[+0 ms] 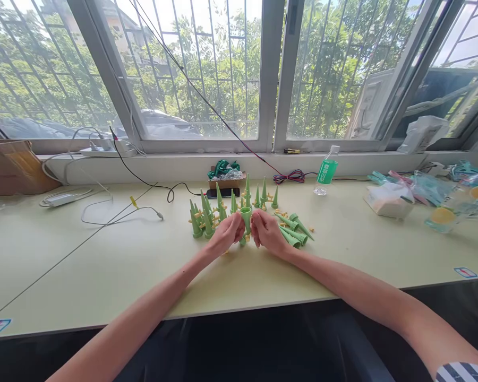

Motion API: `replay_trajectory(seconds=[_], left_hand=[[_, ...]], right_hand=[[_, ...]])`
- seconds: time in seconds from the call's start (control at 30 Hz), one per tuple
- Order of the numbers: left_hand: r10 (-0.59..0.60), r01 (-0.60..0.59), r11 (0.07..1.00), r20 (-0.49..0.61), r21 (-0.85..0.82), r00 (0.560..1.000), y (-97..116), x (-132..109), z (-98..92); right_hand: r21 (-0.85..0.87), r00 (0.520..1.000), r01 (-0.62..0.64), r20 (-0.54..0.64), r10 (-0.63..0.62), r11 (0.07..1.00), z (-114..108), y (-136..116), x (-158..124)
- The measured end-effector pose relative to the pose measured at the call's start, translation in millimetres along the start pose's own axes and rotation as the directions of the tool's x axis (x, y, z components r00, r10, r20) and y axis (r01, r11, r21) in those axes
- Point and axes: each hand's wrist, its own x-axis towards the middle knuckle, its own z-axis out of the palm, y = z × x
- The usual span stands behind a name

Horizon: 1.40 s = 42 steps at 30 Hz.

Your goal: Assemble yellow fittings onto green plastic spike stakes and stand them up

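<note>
Between my two hands is a green plastic watering spike [246,213], its wide open end up and its point downward. My left hand [228,232] is closed against its left side. On the other side my right hand [267,231] has its fingers curled in at the spike, by a small yellow piece low on it. Several green spikes with yellow valves [207,225] stand point up behind and to the left of my hands. To the right, several loose green spikes [292,233] lie on their sides, with small yellow pieces [311,229] near them.
Behind the spikes are a black phone [223,193] and a small box of green wrapping [225,171]. A water bottle [326,172] stands right of a bundled cable [295,176]. Tissues [389,200] and plastic bags lie far right; a white cable [119,218] crosses the left.
</note>
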Motion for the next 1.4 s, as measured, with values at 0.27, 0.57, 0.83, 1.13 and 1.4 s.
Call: replay_trajectory(seconds=[0.27,0.57,0.83,1.13,1.4], left_hand=[[0.189,-0.189,0.853,0.05,0.486,0.981,1,-5,-2.0],[0.175,-0.221,0.778,0.134,0.588,0.975,-6,-3,-2.8],[0.113,-0.138,0.792,0.079,0.595,0.99,-10,-2,-5.8],[-0.053,0.054,0.996,0.012,-0.07,0.999,4,-1,-3.1],[-0.026,0.042,0.98,0.085,-0.197,0.996,8,-5,-0.7]], right_hand=[[0.193,0.994,-0.075,-0.06,0.088,0.978,-3,7,6],[0.205,0.986,-0.041,-0.151,0.073,0.978,-8,4,8],[0.196,0.982,-0.035,-0.174,0.07,0.98,-8,-2,7],[0.067,0.994,-0.083,-0.068,0.088,0.994,-1,-4,-3],[-0.183,0.999,-0.012,-0.039,0.005,0.983,0,-2,-9]])
